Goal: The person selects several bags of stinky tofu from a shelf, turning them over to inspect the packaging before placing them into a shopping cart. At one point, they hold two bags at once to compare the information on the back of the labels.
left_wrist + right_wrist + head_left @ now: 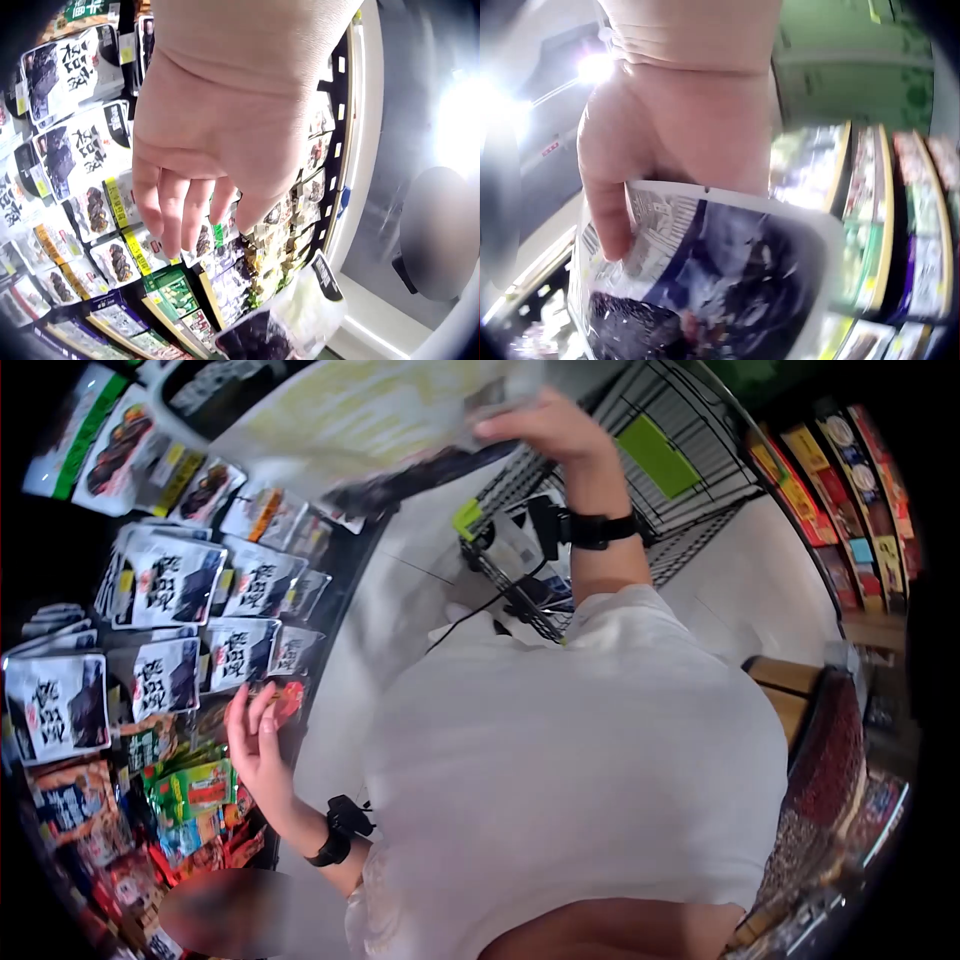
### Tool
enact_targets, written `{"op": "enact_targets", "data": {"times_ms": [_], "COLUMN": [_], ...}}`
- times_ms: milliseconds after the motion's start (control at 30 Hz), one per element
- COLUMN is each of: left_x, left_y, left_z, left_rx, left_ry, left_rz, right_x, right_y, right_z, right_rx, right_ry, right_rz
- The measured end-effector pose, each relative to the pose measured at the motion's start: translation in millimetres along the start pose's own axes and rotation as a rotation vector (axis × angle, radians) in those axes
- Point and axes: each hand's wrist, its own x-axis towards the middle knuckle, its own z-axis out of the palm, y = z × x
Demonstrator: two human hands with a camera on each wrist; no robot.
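Note:
My right hand (565, 435) grips a large plastic food pouch (750, 277) by its edge, the thumb pressed flat over the printed face. The pouch is white and navy with a picture of dark food, and it is blurred in the head view. Lower down on the left, my left hand (262, 760) hangs with loosely bent fingers, holding nothing. It is beside the rack of white-and-navy pouches (165, 580), and a red package (290, 702) shows just behind its fingertips. In the left wrist view the palm (217, 135) overlaps rows of hanging packets.
A wire shopping cart (690, 510) with a green panel (658, 457) stands ahead on the pale floor (400, 555). Colourful snack bags (200, 790) hang low on the left rack. More shelves of packaged goods (850, 500) line the right side.

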Motion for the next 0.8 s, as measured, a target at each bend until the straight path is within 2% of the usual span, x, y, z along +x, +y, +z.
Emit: {"op": "enact_targets", "data": {"times_ms": [33,67,100,133,167,233,267,300,333,367,400,433,467,500,533,567,600,633,667,700,800], "left_x": [7.7,27.4,37.0,45.2,54.5,76.4,85.5,95.3,105.7,115.9,126.7,136.2,144.3,152.4,158.0,164.8,171.6,177.5,183.4,186.7,194.8], "left_y": [-4.2,-15.8,-22.6,-25.3,-16.2,-16.9,-17.1,-15.5,-17.2,-20.8,-23.4,-25.1,-26.6,-29.3,-28.1,-34.7,-43.2,-50.1,-55.1,-57.4,-57.5], "left_z": [5.8,6.4,7.3,10.0,23.5,38.3,44.9,51.7,59.3,65.7,68.3,72.9,75.9,80.7,83.4,81.4,75.3,66.9,56.1,44.6,3.7], "left_rx": [0.019,0.012,0.025,0.041,0.011,0.008,0.007,0.023,0.027,0.058,0.099,0.089,0.094,0.043,0.025,0.039,0.047,0.061,0.069,0.098,0.077], "left_ry": [-0.033,-0.044,-0.127,-0.21,-0.208,-0.253,-0.287,-0.299,-0.297,-0.365,-0.411,-0.445,-0.45,-0.452,-0.441,-0.408,-0.38,-0.301,-0.232,-0.133,0.207], "left_rz": [-0.005,-0.021,-0.061,-0.098,-0.162,-0.192,-0.219,-0.255,-0.257,-0.226,-0.194,-0.194,-0.201,-0.178,-0.2,-0.195,-0.185,-0.18,-0.171,-0.193,-0.347], "right_x": [-17.5,-26.4,-47.9,-68.4,-84.9,-109.1,-126.4,-136.5,-144.8,-165.1,-171.0,-179.6,-193.4,-212.1,-220.2,-228.9,-206.6,-206.8,-204.5,-188.7,-145.2], "right_y": [15.5,29.3,36.1,49.1,62.8,73.5,105.5,120.5,143.3,182.9,197.4,224.2,251.3,302.5,320.7,321.8,324.0,343.9,363.1,354.4,342.3], "right_z": [-34.3,-60.4,-71.0,-90.4,-107.8,-109.5,-123.6,-123.2,-127.6,-128.3,-123.0,-121.0,-110.4,-110.7,-106.6,-88.6,-85.7,-81.5,-90.6,-95.5,-125.9], "right_rx": [-0.005,-0.107,-0.153,-0.23,-0.305,-0.527,-0.462,-0.567,-0.508,-0.574,-0.705,-0.6,-0.627,-0.462,-0.306,-0.163,-0.091,0.084,0.057,0.014,-0.074], "right_ry": [0.058,0.107,0.281,0.268,0.252,0.282,0.233,0.291,0.207,0.263,0.173,0.088,0.138,0.106,0.051,0.278,0.367,0.518,0.522,0.498,0.481], "right_rz": [-0.018,0.116,0.186,0.381,0.575,0.83,0.894,1.013,1.137,1.116,1.135,1.179,1.121,1.137,0.974,0.775,1.287,1.184,1.236,1.277,1.193]}}
